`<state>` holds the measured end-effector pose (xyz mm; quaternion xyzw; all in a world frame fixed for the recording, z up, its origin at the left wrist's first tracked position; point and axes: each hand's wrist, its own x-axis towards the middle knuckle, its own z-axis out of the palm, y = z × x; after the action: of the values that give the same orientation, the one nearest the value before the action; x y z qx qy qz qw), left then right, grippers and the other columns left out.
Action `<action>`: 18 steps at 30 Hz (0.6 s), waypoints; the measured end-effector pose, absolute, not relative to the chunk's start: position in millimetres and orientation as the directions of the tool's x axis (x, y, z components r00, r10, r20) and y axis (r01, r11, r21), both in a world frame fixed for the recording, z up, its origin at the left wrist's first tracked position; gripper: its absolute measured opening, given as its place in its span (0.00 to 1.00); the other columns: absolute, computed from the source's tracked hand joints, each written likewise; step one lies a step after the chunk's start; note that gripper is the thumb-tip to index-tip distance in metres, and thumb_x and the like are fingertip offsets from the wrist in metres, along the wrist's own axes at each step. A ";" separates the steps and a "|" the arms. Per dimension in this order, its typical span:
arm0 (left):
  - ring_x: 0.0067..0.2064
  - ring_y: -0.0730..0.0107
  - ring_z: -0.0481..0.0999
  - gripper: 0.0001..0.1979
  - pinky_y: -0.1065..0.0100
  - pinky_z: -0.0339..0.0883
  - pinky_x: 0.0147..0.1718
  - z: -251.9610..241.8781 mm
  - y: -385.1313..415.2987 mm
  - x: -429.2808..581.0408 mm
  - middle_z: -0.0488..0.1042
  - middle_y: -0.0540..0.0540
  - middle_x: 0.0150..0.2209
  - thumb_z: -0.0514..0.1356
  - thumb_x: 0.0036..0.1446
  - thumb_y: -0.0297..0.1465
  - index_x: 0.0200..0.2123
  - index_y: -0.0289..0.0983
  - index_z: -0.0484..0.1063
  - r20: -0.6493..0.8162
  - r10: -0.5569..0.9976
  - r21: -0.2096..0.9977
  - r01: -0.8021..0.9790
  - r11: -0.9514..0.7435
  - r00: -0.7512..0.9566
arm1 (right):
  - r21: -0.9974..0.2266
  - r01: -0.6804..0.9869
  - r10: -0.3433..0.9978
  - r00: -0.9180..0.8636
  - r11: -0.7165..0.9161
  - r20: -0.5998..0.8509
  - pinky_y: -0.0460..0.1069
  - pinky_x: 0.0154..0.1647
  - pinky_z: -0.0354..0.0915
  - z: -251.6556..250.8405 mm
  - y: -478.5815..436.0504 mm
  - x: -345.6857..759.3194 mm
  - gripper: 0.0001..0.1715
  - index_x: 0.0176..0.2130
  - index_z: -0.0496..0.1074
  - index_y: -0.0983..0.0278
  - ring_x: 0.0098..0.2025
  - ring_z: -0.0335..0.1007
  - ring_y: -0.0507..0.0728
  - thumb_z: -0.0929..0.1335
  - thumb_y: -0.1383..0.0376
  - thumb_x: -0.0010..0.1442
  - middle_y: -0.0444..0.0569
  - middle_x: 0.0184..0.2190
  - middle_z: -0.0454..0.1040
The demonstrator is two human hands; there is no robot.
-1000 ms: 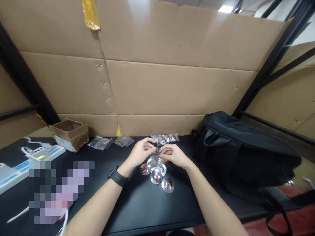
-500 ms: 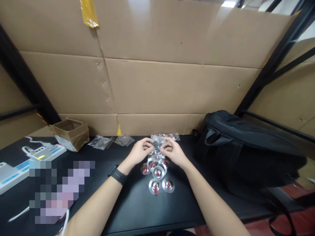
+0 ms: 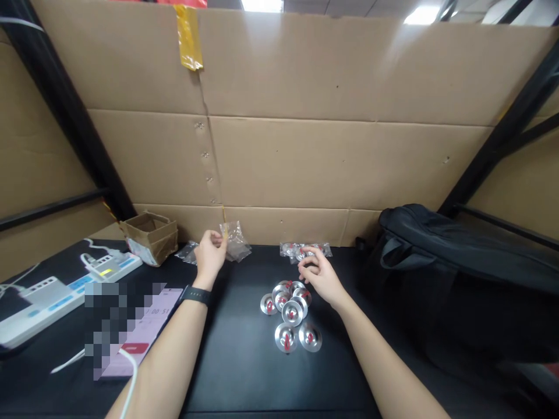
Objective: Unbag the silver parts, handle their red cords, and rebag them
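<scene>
My left hand [image 3: 211, 253] is closed, thumb against fingers, at the edge of a clear plastic bag [image 3: 237, 241] that stands up near the cardboard wall. Part of another clear bag [image 3: 187, 252] shows behind the wrist. My right hand [image 3: 321, 276] is empty with its fingers curved and apart, just right of a loose cluster of small silver finger cymbals [image 3: 292, 313] with red loops. Several of these overlap; two lie separately toward the front. Beyond the right fingertips are clear packets [image 3: 304, 251] with more red-looped cymbals inside.
At the left are an open cardboard box [image 3: 151, 237], a white power strip [image 3: 70, 299] with plugs and cables, and a phone [image 3: 140, 337] partly blurred out. A large black bag [image 3: 454, 291] fills the right side. The cardboard wall [image 3: 279, 163] closes off the back.
Both hands were together over a clear bag behind the cymbals. My left hand has moved left to the clear bags, and my right hand has opened beside the cymbals. The view has shifted slightly.
</scene>
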<state>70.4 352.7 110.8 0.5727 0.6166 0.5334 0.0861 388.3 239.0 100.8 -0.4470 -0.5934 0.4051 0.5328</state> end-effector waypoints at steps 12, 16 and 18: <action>0.43 0.66 0.81 0.10 0.69 0.70 0.46 127.7 401.1 87.3 0.82 0.43 0.41 0.57 0.59 0.31 0.42 0.37 0.76 0.449 0.893 0.520 0.804 -0.290 0.031 | -0.957 0.125 0.965 -0.058 0.263 0.258 0.46 0.29 0.66 101.8 239.6 390.3 0.25 0.53 0.65 0.59 0.30 0.73 0.51 0.71 0.62 0.57 0.44 0.38 0.70; 0.41 0.66 0.81 0.10 0.72 0.69 0.44 143.9 423.8 85.3 0.83 0.45 0.38 0.60 0.53 0.24 0.37 0.38 0.80 0.317 0.915 0.384 0.848 -0.366 0.251 | -0.954 0.159 0.966 -0.086 0.255 0.244 0.46 0.29 0.66 101.3 239.4 390.6 0.21 0.50 0.69 0.61 0.31 0.73 0.51 0.71 0.62 0.56 0.45 0.39 0.69; 0.40 0.66 0.81 0.11 0.72 0.68 0.44 143.5 430.2 82.8 0.84 0.46 0.35 0.60 0.51 0.22 0.33 0.39 0.82 0.263 0.906 0.327 0.853 -0.407 0.331 | -0.950 0.191 0.968 -0.098 0.247 0.232 0.46 0.30 0.67 101.8 239.1 390.6 0.18 0.48 0.71 0.62 0.32 0.73 0.52 0.71 0.62 0.57 0.46 0.39 0.70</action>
<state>82.8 430.2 143.5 0.8133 0.5408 0.2045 0.0649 390.6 239.1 101.8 -0.4648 -0.6234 0.4003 0.4848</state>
